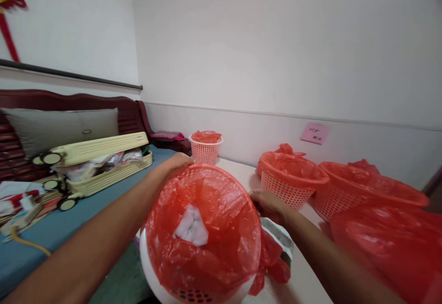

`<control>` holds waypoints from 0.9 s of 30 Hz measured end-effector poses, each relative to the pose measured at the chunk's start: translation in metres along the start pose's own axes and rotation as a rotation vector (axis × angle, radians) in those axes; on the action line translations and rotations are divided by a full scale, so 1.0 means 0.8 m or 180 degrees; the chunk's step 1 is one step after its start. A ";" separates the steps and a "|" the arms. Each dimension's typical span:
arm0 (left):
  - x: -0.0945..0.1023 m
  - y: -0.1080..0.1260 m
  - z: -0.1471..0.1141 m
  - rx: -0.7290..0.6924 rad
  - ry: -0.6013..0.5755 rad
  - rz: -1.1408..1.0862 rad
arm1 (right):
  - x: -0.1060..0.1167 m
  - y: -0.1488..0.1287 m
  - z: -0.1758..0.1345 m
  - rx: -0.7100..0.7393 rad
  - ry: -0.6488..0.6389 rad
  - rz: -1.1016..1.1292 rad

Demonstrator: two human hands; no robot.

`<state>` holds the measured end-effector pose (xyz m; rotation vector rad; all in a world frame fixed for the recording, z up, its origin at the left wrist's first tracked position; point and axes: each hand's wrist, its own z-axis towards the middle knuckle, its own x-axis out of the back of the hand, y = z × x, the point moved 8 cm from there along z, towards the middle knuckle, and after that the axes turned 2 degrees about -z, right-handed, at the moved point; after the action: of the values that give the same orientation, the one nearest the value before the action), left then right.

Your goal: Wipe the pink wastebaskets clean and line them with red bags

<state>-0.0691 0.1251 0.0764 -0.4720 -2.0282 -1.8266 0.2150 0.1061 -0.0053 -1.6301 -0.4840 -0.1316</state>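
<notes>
Tilted toward me in the lower middle is a white perforated wastebasket, with a red plastic bag lining it and folded over its rim. A crumpled white tissue-like piece lies inside the bag. My left hand is closed on the far left side of the rim, its fingertips partly hidden behind it. At the right side of the rim, my right hand has its fingers curled against the bag-covered edge. A knotted end of the red bag hangs outside, below my right hand.
Along the wall stand more red-lined baskets: a small one, a middle one and a large one. A red bag bulges at right. A half-open cream suitcase lies on the blue bed.
</notes>
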 end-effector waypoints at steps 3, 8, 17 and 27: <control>0.001 -0.001 0.004 0.0032 0.0051 0.0055 | 0.026 -0.018 0.004 0.0108 0.0479 -0.0557; 0.001 0.005 0.007 -0.0024 0.0139 0.0158 | 0.038 -0.108 -0.017 0.1134 0.1577 -0.1479; -0.005 0.015 0.003 -0.0240 0.0076 0.0367 | -0.065 -0.155 -0.015 0.2002 0.1061 -0.2160; -0.004 0.018 -0.004 -0.0202 -0.0012 0.0250 | -0.055 -0.137 0.000 0.1831 0.1003 -0.2046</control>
<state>-0.0594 0.1235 0.0880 -0.5654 -1.9306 -1.8487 0.1335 0.1007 0.0797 -0.8298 -0.7087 -0.6560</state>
